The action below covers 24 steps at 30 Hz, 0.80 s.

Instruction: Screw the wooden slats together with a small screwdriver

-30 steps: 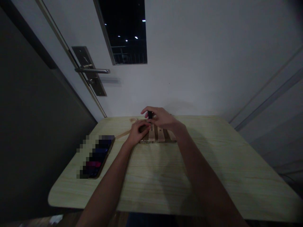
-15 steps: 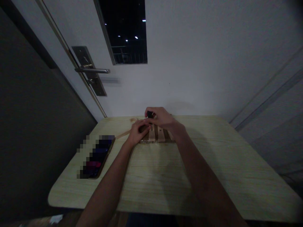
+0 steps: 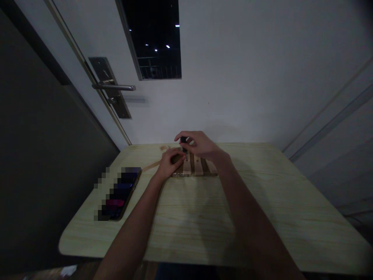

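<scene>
My right hand [image 3: 202, 146] grips the black handle of a screwdriver [image 3: 183, 139] that stands nearly upright at the far side of the table. Below the handle, its tip end meets a pale wooden bar [image 3: 187, 167] on a brown wooden base [image 3: 177, 171]. My left hand [image 3: 168, 162] rests at the base's left end, thumb and forefinger closed together near the screwdriver's lower end. What they pinch is too small to make out. To the right lies a second pale bar [image 3: 198, 166] with a dark hole or screw head; my right wrist partly covers another.
A phone [image 3: 124, 194] with a lit screen lies on the left of the wooden table [image 3: 180, 221]. Between it and the base is a thin wooden strip [image 3: 151, 165], and a small pale piece [image 3: 164, 147] lies behind. A white door [image 3: 233, 77] with a metal handle [image 3: 116, 87] borders the table's far edge.
My right hand has shifted slightly left and its forefinger has straightened out past the screwdriver handle. More of the metal below the handle shows. My left hand has stayed nearly still.
</scene>
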Motion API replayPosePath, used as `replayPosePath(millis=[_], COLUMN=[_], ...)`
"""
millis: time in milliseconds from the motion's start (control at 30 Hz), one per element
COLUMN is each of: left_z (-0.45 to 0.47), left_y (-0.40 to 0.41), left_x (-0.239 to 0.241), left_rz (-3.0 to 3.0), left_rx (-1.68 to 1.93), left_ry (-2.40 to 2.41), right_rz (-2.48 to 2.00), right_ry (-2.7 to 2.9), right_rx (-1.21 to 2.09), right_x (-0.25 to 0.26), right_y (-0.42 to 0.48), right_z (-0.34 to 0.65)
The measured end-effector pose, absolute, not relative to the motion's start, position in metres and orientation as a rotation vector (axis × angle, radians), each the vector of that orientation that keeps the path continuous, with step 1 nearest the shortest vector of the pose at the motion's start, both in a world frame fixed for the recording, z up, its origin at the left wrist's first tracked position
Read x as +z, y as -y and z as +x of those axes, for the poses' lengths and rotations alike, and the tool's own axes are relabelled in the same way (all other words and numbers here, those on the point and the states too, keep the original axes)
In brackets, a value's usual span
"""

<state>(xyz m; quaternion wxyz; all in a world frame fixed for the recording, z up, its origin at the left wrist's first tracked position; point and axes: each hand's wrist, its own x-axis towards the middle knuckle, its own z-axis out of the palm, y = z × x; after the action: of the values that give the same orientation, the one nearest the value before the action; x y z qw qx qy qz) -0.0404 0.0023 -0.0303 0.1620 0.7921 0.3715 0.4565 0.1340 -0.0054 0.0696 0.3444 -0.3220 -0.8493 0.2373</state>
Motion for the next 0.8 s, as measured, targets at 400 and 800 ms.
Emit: replayPosePath(millis=[400, 800], left_z=[-0.042, -0.0411], left_y=[-0.0041, -0.003], left_x=[-0.0348, -0.0327], left_rz=[2.249, 2.266], left_rx=[1.309, 1.296], left_ry=[-1.082, -1.068], right_rz=[-0.884, -0.797], right_ry=[2.188, 2.078], right_rx=[0.514, 0.571], right_x=[0.0717, 0.0689], right_y=[0.0046, 0.0014], right_z=[0.1313, 0.1331])
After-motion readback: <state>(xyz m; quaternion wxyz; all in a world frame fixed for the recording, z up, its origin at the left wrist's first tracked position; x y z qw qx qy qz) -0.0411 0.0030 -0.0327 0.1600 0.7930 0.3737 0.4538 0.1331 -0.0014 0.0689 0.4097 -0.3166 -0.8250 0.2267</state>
